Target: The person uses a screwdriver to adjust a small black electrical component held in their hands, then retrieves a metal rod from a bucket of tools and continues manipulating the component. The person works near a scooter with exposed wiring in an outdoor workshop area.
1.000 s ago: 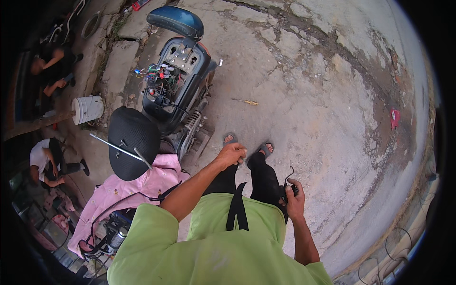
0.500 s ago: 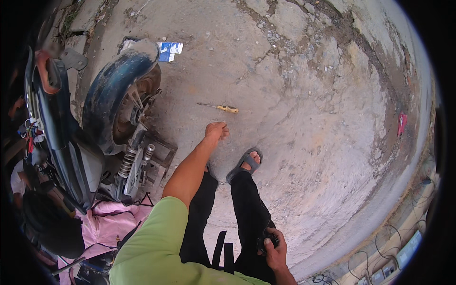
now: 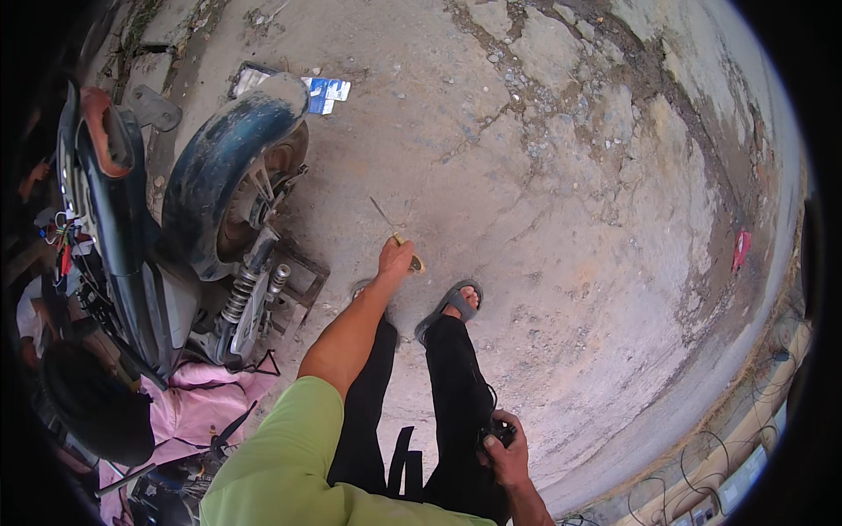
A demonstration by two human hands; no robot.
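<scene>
A screwdriver (image 3: 398, 237) with a yellow handle is in my left hand (image 3: 396, 258), whose fingers are closed around the handle. Its thin shaft points away from me and to the left, above the ground, and the handle's end sticks out to the right. By my right thigh, my right hand (image 3: 510, 456) is closed on a small black object (image 3: 496, 431) with a thin black cord. The fingers partly cover that object, so its kind is unclear. Just left of the screwdriver is a motorcycle's rear wheel (image 3: 206, 180).
The motorcycle body (image 3: 114, 237) fills the left side, with a shock absorber (image 3: 237, 298) near the wheel. A blue-and-white carton (image 3: 326, 92) lies beyond the tyre. Pink cloth (image 3: 197, 408) is at lower left. My sandalled foot (image 3: 452, 307) stands on rough, cracked ground.
My left hand has taken hold of the screwdriver, which lay on the ground, and has drawn it slightly toward me. The right hand still grips the black object.
</scene>
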